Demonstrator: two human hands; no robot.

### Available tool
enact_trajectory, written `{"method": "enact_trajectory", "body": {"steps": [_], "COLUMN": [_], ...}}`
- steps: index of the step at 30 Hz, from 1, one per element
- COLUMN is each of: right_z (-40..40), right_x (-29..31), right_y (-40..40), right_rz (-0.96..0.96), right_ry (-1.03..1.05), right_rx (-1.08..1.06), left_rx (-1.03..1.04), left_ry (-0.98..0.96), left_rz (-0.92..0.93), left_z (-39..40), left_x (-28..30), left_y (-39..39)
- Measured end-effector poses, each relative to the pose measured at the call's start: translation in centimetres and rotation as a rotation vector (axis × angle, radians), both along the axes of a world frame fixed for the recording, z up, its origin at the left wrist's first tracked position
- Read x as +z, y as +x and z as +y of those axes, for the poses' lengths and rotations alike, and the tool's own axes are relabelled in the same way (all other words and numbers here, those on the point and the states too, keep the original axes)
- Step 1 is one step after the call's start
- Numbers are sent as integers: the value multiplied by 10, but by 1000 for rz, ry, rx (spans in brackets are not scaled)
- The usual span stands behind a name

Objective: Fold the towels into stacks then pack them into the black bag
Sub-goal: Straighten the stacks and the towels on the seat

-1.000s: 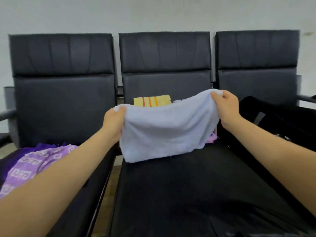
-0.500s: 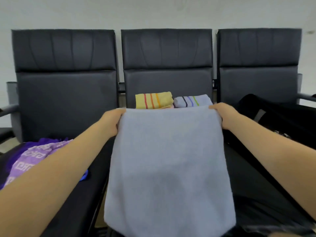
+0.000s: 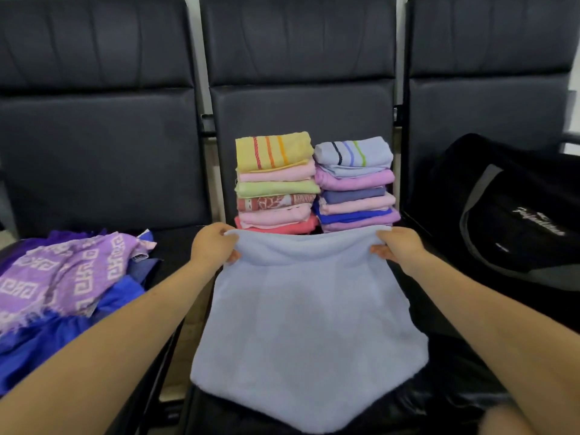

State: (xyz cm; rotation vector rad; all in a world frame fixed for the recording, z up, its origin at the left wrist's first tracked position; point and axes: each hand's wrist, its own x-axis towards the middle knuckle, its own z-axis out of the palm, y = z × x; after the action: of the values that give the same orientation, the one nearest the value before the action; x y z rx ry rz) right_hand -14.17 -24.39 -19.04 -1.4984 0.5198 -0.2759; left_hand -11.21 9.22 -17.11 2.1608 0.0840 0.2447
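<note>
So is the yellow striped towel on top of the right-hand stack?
No, the yellow striped towel tops the left stack.

A plain light blue towel (image 3: 309, 334) is spread open and hangs down across the front of the middle seat (image 3: 301, 98), its top edge drooping slightly. Behind that top edge, against the middle seat's backrest, stand two neat stacks of folded towels side by side: the left stack (image 3: 276, 183), topped by a yellow striped towel, and the right stack (image 3: 356, 183), topped by a pale blue striped one. Left of the middle seat lies a loose heap of unfolded towels (image 3: 66, 284) in purple and blue. Right of it sits the black bag (image 3: 514, 215), bearing white lettering.
</note>
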Motion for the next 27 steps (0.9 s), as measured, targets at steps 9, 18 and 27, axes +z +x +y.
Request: {"method": "enact_trajectory", "body": {"steps": [9,18,27], "right_z": [-8,-13,-2], "right_x": [-9,-21,3], "right_y": [17,-18,-90], "right_rz": [-78,285,687], "right_ry": [41,-516,-665], "right_rx": [68,63,431], "left_rx": [27,-172,-533], "left_ry": [-40,346,416], "left_rz": [-89,-141,-60], "left_z": [-17,-27,-35], "left_x": [-19,-33,-36], "left_y": [37,-13,-109]}}
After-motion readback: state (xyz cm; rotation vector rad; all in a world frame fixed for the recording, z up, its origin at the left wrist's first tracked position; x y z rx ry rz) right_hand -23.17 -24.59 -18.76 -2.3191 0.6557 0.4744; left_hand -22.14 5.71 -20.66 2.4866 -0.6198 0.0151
